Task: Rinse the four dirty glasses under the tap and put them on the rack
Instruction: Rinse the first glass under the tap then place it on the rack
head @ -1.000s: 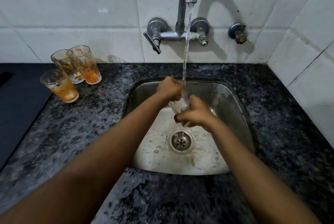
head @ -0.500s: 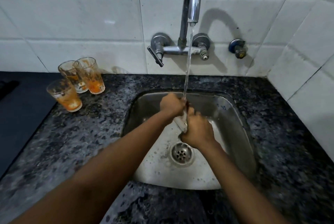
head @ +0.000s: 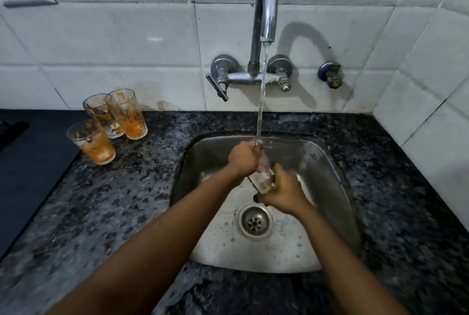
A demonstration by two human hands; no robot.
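Your fingers are curled around a clear glass (head: 262, 179) over the steel sink (head: 330, 175). Your left hand (head: 243, 159) grips the top end. Your right hand (head: 284, 191) grips the bottom end. The glass is tilted, and water from the tap (head: 266, 10) lands where your left hand holds it. Three dirty glasses (head: 109, 125) with orange stains stand on the dark counter (head: 127, 200), left of the sink.

Speckled dark granite counter (head: 152, 187): 3 orange-stained glasses (head: 111, 124) upright, back left; steel sink (head: 327, 162) set in.
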